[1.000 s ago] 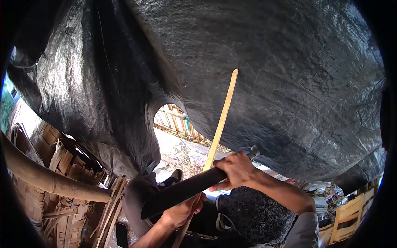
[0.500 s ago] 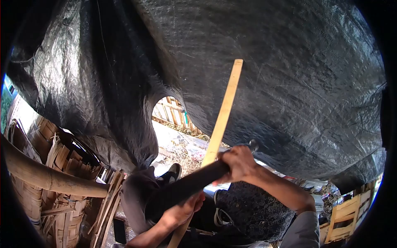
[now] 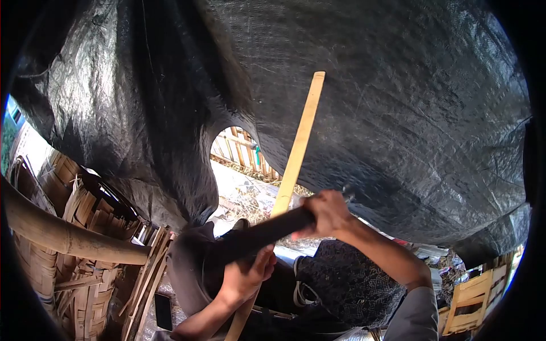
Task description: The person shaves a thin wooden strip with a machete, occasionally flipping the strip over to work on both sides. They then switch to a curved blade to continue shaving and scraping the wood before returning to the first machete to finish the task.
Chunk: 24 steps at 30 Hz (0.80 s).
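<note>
Bamboo strip (image 3: 298, 148): tilted upward in front of the black tarp (image 3: 398, 113) — reaching a bit higher than half a second ago, shifted slightly left at the top. Passing behind the machete, cut off at the bottom of view.
Machete (image 3: 259, 237): laid across the strip in view, raised since the earlier frame, now covering more of the shoe (image 3: 241, 224). Motion-blurred; hard to make out at the tip against dark trousers (image 3: 185, 258). Cannot tell whether biting into the strip, resting on it or just clear of it.
Right hand (image 3: 325, 213): clenched around the machete's handle, higher than before. Blurred at the fingers, hiding most of the handle bar a smeared knob at the end.
Left hand (image 3: 244, 278): wrapped around the strip below the blade — also up a little. Partly hidden at the fingers.
Phone (image 3: 163, 311): lying at lower left, about as before; dark, unreadable.
Tarp opening: washed out by glare; showing some slatted fence (image 3: 242, 150).
</note>
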Available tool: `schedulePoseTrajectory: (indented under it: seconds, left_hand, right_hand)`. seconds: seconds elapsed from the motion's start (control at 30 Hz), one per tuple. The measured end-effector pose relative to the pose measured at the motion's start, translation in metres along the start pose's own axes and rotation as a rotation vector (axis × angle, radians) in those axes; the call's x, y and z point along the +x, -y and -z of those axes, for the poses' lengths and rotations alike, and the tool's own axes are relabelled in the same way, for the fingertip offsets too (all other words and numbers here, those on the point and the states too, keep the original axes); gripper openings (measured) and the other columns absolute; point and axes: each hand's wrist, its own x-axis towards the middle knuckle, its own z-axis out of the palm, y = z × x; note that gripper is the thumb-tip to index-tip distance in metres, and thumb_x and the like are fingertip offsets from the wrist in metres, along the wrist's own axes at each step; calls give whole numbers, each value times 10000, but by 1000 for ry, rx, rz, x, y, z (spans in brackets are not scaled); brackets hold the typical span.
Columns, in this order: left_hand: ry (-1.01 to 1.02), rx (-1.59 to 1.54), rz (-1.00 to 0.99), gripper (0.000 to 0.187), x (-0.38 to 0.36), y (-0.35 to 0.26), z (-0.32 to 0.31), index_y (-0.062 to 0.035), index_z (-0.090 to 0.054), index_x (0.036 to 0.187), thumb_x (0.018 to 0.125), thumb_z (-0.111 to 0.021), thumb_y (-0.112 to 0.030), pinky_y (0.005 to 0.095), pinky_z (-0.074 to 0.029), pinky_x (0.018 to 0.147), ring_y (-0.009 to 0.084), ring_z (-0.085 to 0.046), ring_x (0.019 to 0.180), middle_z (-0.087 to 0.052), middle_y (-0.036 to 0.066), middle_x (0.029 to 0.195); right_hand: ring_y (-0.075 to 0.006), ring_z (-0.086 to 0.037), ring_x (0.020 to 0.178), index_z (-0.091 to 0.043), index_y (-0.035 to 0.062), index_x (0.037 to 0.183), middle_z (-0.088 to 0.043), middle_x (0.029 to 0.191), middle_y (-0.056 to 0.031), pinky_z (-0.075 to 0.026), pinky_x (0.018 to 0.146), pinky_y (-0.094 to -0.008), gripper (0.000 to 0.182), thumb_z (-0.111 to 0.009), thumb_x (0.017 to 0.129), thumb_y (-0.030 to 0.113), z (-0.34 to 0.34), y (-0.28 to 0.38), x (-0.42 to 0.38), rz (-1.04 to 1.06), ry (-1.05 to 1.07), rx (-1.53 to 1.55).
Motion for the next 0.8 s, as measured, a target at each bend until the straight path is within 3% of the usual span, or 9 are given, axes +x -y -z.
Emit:
schedulePoseTrajectory:
  seconds: [0.07,0.3,0.43,0.53,0.6,0.63,0.67,0.73,0.8]
  left_hand:
    - [57,-52,-92,242,6,4,2,31,-576,862,882,-573,-210,158,-362,434,49,-479,519,-527,15,644]
    - [57,-145,48,171,4,20,-4,-16,-516,869,899,-540,-183,194,-325,418,63,-425,474,-487,27,659]
    - [34,125,-157,176,11,13,-4,20,-534,845,897,-532,-148,189,-330,428,53,-442,497,-511,32,657]
    - [17,-16,-87,171,9,15,-1,33,-541,877,895,-528,-137,186,-332,428,47,-440,493,-507,31,657]
    - [34,-226,-11,127,6,24,-3,27,-576,864,848,-576,-100,181,-386,454,49,-482,540,-528,7,652]
    - [93,-169,-205,163,5,26,-1,23,-571,856,850,-592,-138,178,-370,449,47,-472,532,-526,8,655]
    - [93,-169,-196,163,3,25,0,23,-571,856,850,-592,-138,178,-370,449,47,-472,532,-526,8,655]
    - [25,61,-26,185,3,14,3,24,-563,854,870,-576,-160,173,-353,442,41,-461,528,-525,12,662]
    - [78,-19,-105,186,8,10,3,20,-555,827,891,-543,-154,170,-338,432,38,-452,522,-523,16,664]
  right_hand:
    - [-232,-591,465,-621,39,685,-587,545,-74,-474,441,-372,734,-485,677,760,-4,-9,-1,-1,-42,85]
    - [-254,-595,472,-606,56,648,-585,550,-87,-491,459,-360,727,-510,635,777,-1,11,-4,7,117,11]
    - [-274,-592,474,-604,51,653,-580,536,-96,-483,468,-369,723,-511,639,768,-13,-5,-2,-87,6,75]
    - [-281,-595,486,-625,44,708,-590,555,-115,-495,497,-379,724,-500,663,756,-11,9,-8,-70,118,122]
    - [-294,-595,538,-601,76,671,-572,563,-100,-470,540,-421,640,-586,607,713,-9,25,-11,30,107,35]
    - [-279,-604,537,-609,90,663,-586,571,-88,-471,534,-415,632,-602,584,717,6,36,-5,61,143,-96]
    - [-279,-604,537,-609,90,663,-586,571,-88,-471,534,-415,632,-602,584,717,6,28,-2,56,149,-90]
    - [-279,-597,527,-600,91,651,-579,557,-81,-466,518,-413,648,-567,601,737,-3,0,0,-112,69,12]
    - [-286,-580,503,-582,84,645,-551,524,-81,-457,503,-415,656,-538,636,738,-17,-19,-5,-112,-42,73]
